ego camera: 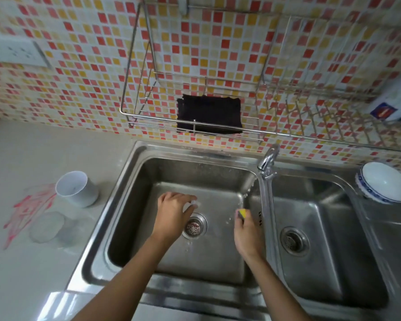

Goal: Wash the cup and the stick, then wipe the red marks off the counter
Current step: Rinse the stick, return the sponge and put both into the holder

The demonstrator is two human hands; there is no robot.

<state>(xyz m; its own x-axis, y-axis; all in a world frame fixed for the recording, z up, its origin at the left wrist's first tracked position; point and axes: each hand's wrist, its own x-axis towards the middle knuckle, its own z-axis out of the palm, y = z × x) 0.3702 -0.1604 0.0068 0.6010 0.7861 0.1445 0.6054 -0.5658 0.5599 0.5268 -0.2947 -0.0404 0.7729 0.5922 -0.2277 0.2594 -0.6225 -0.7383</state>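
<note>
A white cup (75, 188) stands upright on the counter left of the sink, touching the edge of the red marks (30, 205) smeared on the counter. My left hand (174, 212) is down in the left sink basin (130, 205), above the drain. Its fingers are closed on a small white piece (193, 203) that looks like the stick's end; the rest is hidden. My right hand (245, 235) holds a yellow sponge (242, 213) under the water running from the tap (267, 161).
A clear round lid (46, 227) lies on the counter by the red marks. A black cloth (208, 114) lies on the wire wall rack (134, 117). A white and blue bowl (384, 181) stands behind the right basin (322, 228).
</note>
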